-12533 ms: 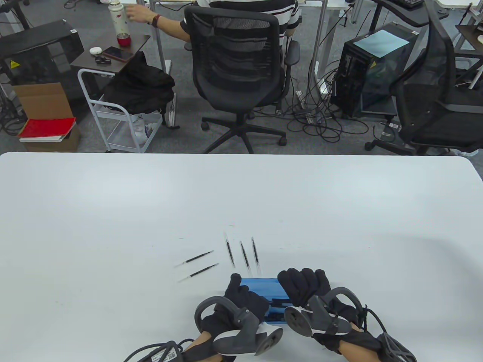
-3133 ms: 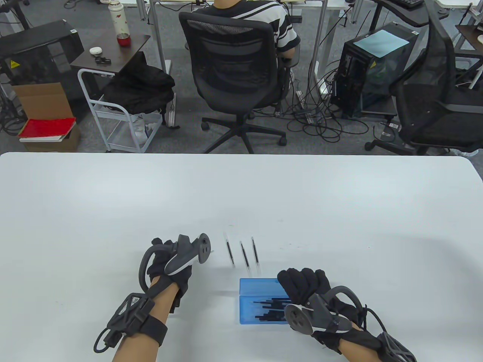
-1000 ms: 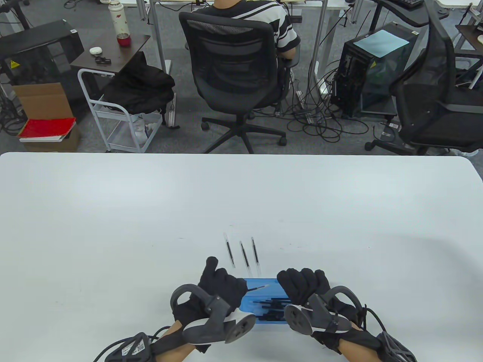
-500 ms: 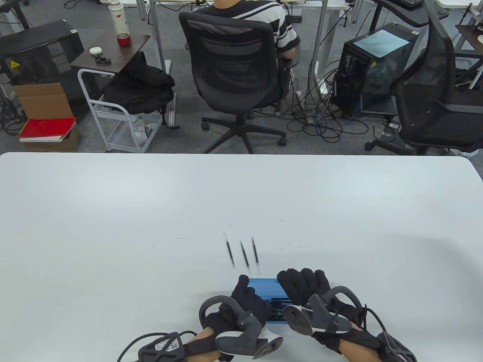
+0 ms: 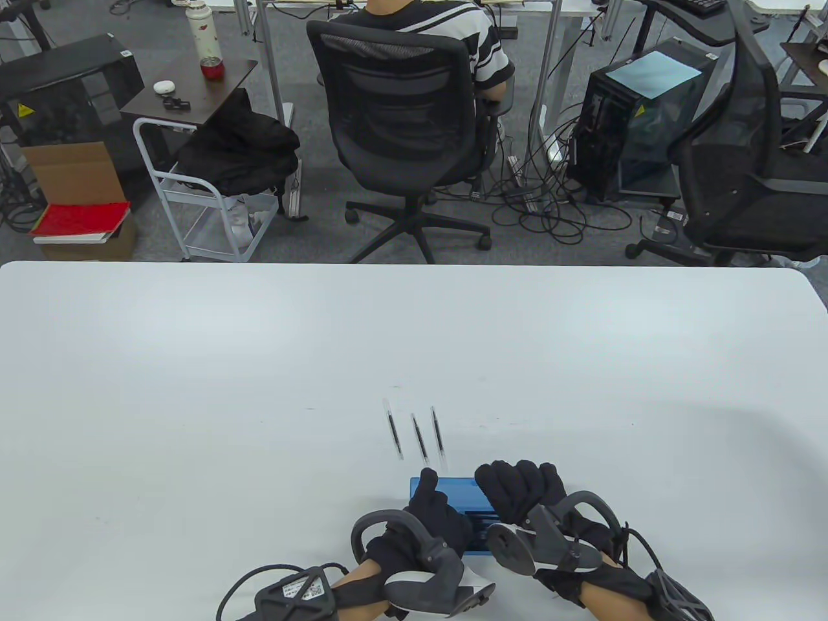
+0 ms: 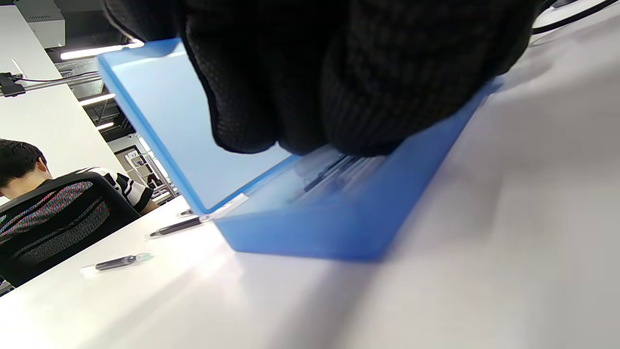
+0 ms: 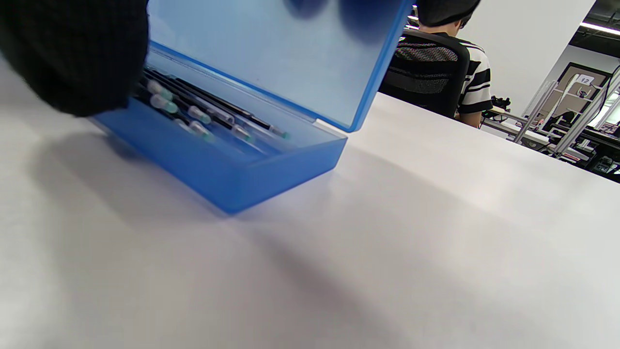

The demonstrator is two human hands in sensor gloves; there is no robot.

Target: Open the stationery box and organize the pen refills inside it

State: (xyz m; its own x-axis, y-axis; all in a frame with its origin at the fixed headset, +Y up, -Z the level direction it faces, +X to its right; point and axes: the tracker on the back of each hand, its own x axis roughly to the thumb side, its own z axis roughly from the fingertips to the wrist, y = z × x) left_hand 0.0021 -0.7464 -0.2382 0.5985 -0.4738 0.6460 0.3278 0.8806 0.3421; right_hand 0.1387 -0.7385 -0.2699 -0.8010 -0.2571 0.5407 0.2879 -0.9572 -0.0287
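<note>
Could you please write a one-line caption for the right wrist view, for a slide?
Open blue stationery box on the white table, lid raised, pen refills lying inside; right hand at its near end.

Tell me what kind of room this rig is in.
Probably an office or lab workspace: mesh office chairs, a desktop tower with loose cables on grey carpet, and a person seated at another desk beyond the white table.

Blue stationery box [image 7: 227, 179] open (pen refills [image 7: 203, 116] inside).

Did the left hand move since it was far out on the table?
Yes. The left hand came right, from left of the three loose refills to the blue box.
</note>
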